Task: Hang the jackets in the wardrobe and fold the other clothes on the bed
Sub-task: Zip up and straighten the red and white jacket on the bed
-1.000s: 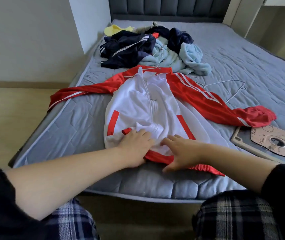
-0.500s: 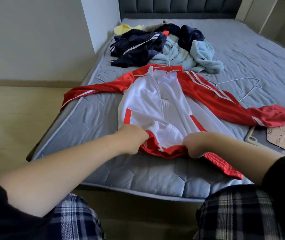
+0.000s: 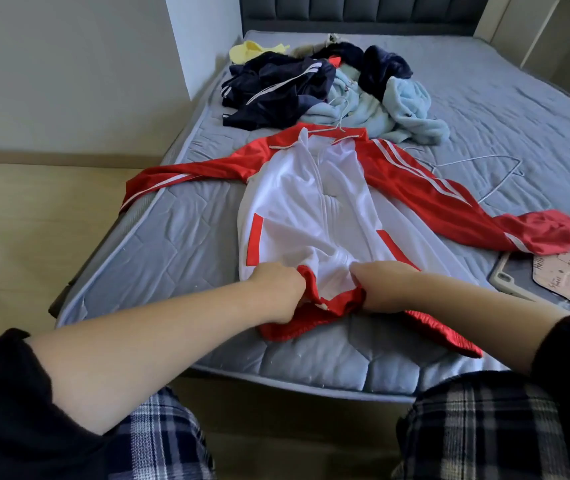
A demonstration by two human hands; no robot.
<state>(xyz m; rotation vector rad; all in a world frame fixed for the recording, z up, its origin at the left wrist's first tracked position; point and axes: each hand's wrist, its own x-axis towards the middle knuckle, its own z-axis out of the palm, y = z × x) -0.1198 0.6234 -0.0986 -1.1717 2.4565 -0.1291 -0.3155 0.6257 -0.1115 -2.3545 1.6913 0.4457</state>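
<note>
While the red and white jacket (image 3: 304,202) lies spread flat on the near part of the bed (image 3: 172,244), both hands clutch its red hem.

Left hand (image 3: 276,289) and right hand (image 3: 380,289) are each curled tight round bunched hem fabric, one on either side of the zip, close to the near edge of the mattress. The jacket's sleeves stretch out left and right; the left cuff hangs over the mattress edge, and the right cuff ends just beside a flat device in a patterned case (image 3: 553,282). A wire hanger hook (image 3: 337,124) shows at the collar. A bare wire hanger (image 3: 477,174) lies just beyond the right sleeve. Farther off sits a heap: a navy striped jacket (image 3: 276,88) on the left, pale blue fleece (image 3: 397,105) on the right, a yellow garment (image 3: 249,50) at its far left.
</note>
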